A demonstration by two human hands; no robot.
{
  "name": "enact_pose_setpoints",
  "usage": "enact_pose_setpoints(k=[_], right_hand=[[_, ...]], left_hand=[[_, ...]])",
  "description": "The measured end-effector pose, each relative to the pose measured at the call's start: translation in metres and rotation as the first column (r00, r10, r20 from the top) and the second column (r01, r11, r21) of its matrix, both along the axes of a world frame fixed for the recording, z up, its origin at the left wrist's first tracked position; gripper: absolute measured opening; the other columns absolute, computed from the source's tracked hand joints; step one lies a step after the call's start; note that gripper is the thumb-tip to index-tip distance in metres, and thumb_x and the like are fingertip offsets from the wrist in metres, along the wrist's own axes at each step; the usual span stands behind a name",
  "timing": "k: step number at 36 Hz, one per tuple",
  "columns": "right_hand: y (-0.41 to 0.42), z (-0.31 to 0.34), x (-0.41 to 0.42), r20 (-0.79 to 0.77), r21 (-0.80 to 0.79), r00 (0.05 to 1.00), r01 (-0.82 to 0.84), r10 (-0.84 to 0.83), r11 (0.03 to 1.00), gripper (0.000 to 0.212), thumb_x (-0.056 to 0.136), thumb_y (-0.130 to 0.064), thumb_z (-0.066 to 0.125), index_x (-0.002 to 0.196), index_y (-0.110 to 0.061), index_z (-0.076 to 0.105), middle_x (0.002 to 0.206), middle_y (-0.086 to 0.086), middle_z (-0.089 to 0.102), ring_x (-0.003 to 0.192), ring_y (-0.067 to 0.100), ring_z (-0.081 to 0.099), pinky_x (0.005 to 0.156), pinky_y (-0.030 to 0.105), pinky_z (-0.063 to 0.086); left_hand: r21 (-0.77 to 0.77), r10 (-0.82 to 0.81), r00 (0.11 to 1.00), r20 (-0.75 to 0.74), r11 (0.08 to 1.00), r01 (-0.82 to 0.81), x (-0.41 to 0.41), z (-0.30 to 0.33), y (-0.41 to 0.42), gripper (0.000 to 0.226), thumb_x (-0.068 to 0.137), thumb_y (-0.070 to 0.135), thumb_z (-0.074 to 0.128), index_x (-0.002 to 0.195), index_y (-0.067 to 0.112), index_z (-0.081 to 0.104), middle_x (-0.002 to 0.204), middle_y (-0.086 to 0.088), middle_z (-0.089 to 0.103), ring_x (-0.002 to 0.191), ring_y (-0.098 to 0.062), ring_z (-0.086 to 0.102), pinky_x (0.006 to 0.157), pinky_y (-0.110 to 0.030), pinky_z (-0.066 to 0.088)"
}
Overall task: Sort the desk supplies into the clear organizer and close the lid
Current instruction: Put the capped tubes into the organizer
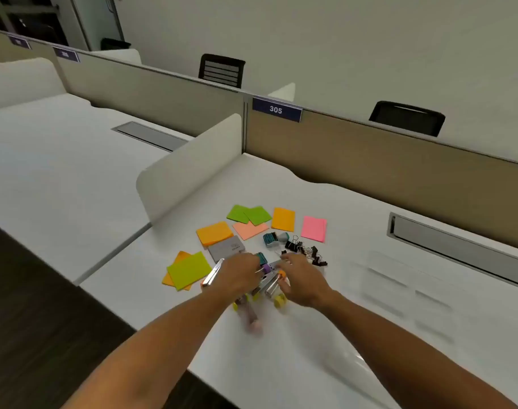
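Clutter sits bunched in front of me on the white desk (281, 364), and both my hands are down in the middle of it. My left hand (238, 274) curls over a heap of small staplers (268, 286), fingers bent around them, though I cannot tell whether I actually have one clamped. My right hand (302, 280) lies spread and loose on the other side of the heap, fingers apart, gripping nothing I can see; I judge I am corralling the pile from both sides so it can be picked through. Sticky notes (189, 270) lie flat in a loose arc beyond, with a gray box (226, 248) among them and black binder clips (308, 252) just past my right fingertips. The clear organizer (405, 287) stands to my right, well apart from the pile, blurred, so I cannot tell how its lid stands. Sorting looks barely begun.
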State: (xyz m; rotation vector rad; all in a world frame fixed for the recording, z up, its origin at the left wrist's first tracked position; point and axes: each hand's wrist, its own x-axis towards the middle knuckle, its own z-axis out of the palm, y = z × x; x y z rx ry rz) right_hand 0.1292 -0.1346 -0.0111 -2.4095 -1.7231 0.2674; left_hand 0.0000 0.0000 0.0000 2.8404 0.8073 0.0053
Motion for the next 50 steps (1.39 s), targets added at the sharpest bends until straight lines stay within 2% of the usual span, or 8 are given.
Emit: enact_pose_setpoints(k=[8, 13, 20, 27, 35, 41, 47, 50], right_hand=[[-0.020, -0.027, -0.023, -0.101, -0.045, 0.982, 0.157, -0.161, 0.987, 0.034, 0.091, -0.034, 0.053, 0.122, -0.021, 0.061, 0.135, 0.003, 0.051, 0.123, 0.025, 0.042, 0.100, 0.037, 0.043], [-0.025, -0.040, -0.036, -0.144, 0.031, 0.961, 0.244, -0.238, 0.969, 0.028, 0.096, -0.034, 0.044, 0.110, -0.019, 0.063, 0.120, 0.004, 0.059, 0.112, 0.023, 0.048, 0.095, 0.036, 0.043], [-0.032, -0.048, -0.044, -0.122, 0.007, 0.952, 0.285, -0.282, 0.958, 0.036, 0.097, -0.042, 0.033, 0.105, -0.022, 0.061, 0.114, 0.000, 0.060, 0.107, 0.020, 0.045, 0.098, 0.038, 0.044], [-0.048, -0.055, -0.058, -0.076, -0.069, 0.967, 0.236, -0.241, 0.969, 0.032, 0.093, -0.039, 0.053, 0.115, -0.017, 0.057, 0.123, 0.005, 0.054, 0.119, 0.025, 0.040, 0.098, 0.034, 0.045], [-0.061, -0.043, -0.073, -0.217, -0.106, 0.930, 0.281, -0.298, 0.954, 0.039, 0.092, -0.049, 0.051, 0.120, -0.023, 0.060, 0.122, 0.000, 0.055, 0.116, 0.022, 0.039, 0.095, 0.034, 0.046], [-0.086, -0.027, -0.076, -0.377, -0.024, 0.848, 0.393, -0.372, 0.919, 0.043, 0.091, -0.061, 0.050, 0.118, -0.029, 0.056, 0.122, -0.007, 0.056, 0.112, 0.016, 0.042, 0.096, 0.030, 0.040], [-0.126, 0.000, -0.061, -0.580, 0.100, 0.703, 0.563, -0.412, 0.820, 0.033, 0.094, -0.058, 0.050, 0.111, -0.030, 0.050, 0.108, -0.011, 0.051, 0.097, 0.007, 0.050, 0.084, 0.022, 0.045], [-0.153, 0.009, -0.050, -0.695, 0.154, 0.605, 0.652, -0.387, 0.742, 0.036, 0.091, -0.065, 0.049, 0.106, -0.032, 0.052, 0.107, -0.011, 0.054, 0.098, 0.009, 0.057, 0.086, 0.030, 0.054]], left_hand=[[-0.152, -0.046, 0.999, -0.005, 0.987, 0.045, 0.014, -0.022, -0.015, 0.012, 0.089, 0.031, 0.055, 0.095, 0.021, 0.058, 0.098, 0.000, 0.062, 0.091, -0.021, 0.059, 0.066, -0.031, 0.042], [-0.228, -0.059, 0.997, 0.051, 0.971, 0.069, 0.031, -0.032, -0.024, 0.018, 0.094, 0.031, 0.049, 0.108, 0.021, 0.053, 0.110, -0.001, 0.059, 0.095, -0.022, 0.060, 0.080, -0.038, 0.052], [-0.242, -0.150, 0.986, 0.068, 0.956, 0.162, 0.047, -0.043, -0.026, 0.026, 0.096, 0.027, 0.048, 0.122, 0.023, 0.048, 0.125, 0.000, 0.054, 0.107, -0.021, 0.057, 0.078, -0.035, 0.048], [-0.238, -0.199, 0.980, -0.003, 0.952, 0.193, 0.051, -0.049, -0.030, 0.034, 0.092, 0.026, 0.052, 0.126, 0.021, 0.047, 0.124, -0.003, 0.056, 0.111, -0.023, 0.055, 0.085, -0.038, 0.048], [-0.225, -0.188, 0.979, 0.076, 0.954, 0.200, 0.055, -0.049, -0.039, 0.057, 0.086, 0.032, 0.046, 0.142, 0.025, 0.032, 0.125, -0.004, 0.054, 0.104, -0.024, 0.058, 0.076, -0.041, 0.055], [-0.258, -0.150, 0.956, 0.254, 0.942, 0.216, 0.053, -0.040, -0.061, 0.052, 0.091, 0.028, 0.045, 0.140, 0.029, 0.029, 0.117, -0.008, 0.048, 0.091, -0.024, 0.058, 0.062, -0.035, 0.052], [-0.337, -0.103, 0.922, 0.374, 0.911, 0.239, 0.061, -0.030, -0.091, 0.036, 0.094, 0.025, 0.050, 0.128, 0.023, 0.038, 0.115, -0.006, 0.049, 0.088, -0.025, 0.059, 0.068, -0.042, 0.054], [-0.416, -0.041, 0.906, 0.420, 0.879, 0.233, 0.071, -0.024, -0.108, 0.038, 0.093, 0.024, 0.056, 0.126, 0.024, 0.037, 0.114, -0.002, 0.051, 0.093, -0.023, 0.058, 0.073, -0.040, 0.053]])
